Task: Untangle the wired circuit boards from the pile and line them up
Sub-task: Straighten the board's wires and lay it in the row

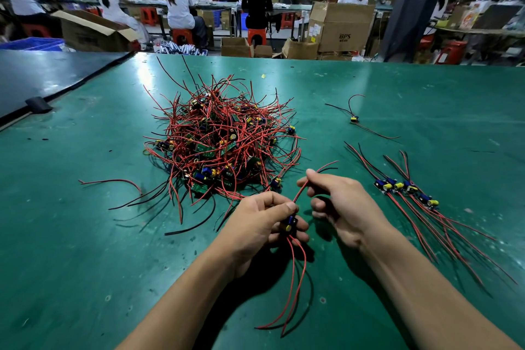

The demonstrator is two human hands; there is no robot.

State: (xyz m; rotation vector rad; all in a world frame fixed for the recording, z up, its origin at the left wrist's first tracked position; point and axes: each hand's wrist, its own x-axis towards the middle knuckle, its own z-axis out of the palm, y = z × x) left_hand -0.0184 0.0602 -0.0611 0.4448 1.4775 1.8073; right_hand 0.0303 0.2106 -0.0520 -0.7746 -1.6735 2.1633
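1. Two hands work over the green table mat (85,236), near the middle, just in front of the pile
2. Left hand (264,221) has its fingers curled round one small circuit board (290,223) with blue and yellow parts, thumb pressed on top; the board's red wires hang down toward the near edge
3. Right hand (338,202) pinches a red lead (301,193) from that board between thumb and forefinger, the other fingers loosely curled
4. Tangled pile of wired boards (218,145) lies beyond the hands, left of centre
5. About four untangled boards sit side by side in a row (403,189) to the right, wires trailing near-right
6. One lone board (354,119) lies farther off, well apart from the row
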